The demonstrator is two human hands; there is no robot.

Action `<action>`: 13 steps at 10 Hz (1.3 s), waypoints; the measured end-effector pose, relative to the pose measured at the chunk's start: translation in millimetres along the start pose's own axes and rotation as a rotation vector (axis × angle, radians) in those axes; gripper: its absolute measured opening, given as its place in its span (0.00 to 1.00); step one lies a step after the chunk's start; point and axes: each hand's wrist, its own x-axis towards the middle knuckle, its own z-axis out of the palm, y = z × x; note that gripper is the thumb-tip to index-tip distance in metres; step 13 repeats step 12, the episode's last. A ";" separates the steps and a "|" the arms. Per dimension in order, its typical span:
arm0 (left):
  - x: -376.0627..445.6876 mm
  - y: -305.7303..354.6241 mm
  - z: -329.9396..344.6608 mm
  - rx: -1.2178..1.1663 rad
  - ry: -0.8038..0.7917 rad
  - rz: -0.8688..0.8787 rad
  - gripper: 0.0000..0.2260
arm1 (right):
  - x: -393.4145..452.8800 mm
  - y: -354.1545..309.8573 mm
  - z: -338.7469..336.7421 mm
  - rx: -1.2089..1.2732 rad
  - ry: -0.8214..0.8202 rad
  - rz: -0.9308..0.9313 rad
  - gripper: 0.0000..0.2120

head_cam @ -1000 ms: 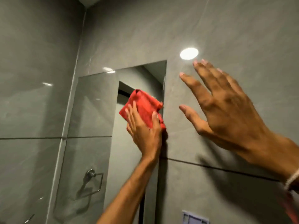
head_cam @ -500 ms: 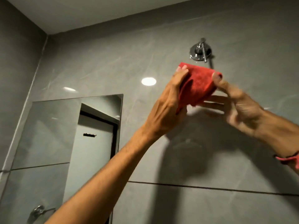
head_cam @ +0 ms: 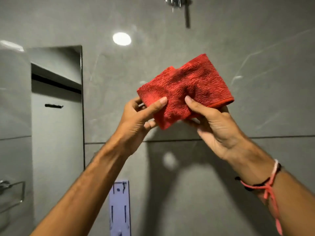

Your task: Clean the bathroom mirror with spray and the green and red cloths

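A folded red ribbed microfibre cloth is held up in front of the grey tiled wall, a little above and right of the centre of the view, clear of the wall and of the mirror. The left hand comes up from seven o'clock and pinches the cloth's lower left edge, its thumb laid flat on the front and its fingers curled behind. The right hand reaches in from five o'clock and grips the cloth's lower middle the same way, thumb on the front and fingers underneath; a pink and dark string bracelet is tied round its wrist. The frameless rectangular wall mirror fills the nine o'clock side, well apart from the cloth. A chrome fitting juts from the wall at twelve o'clock, and a pale lilac plastic bracket is fixed to the wall at six o'clock, between the forearms.
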 end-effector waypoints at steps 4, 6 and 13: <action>-194.5 -163.7 17.7 0.028 0.304 -0.320 0.22 | -203.4 95.5 -118.9 -0.217 0.318 0.366 0.11; -327.3 -266.4 39.3 0.296 0.500 -0.539 0.17 | -322.8 163.1 -175.8 -0.354 0.445 0.712 0.14; -525.5 -429.2 48.0 0.551 -0.317 -1.344 0.31 | -553.8 319.9 -284.2 -0.723 0.176 1.523 0.34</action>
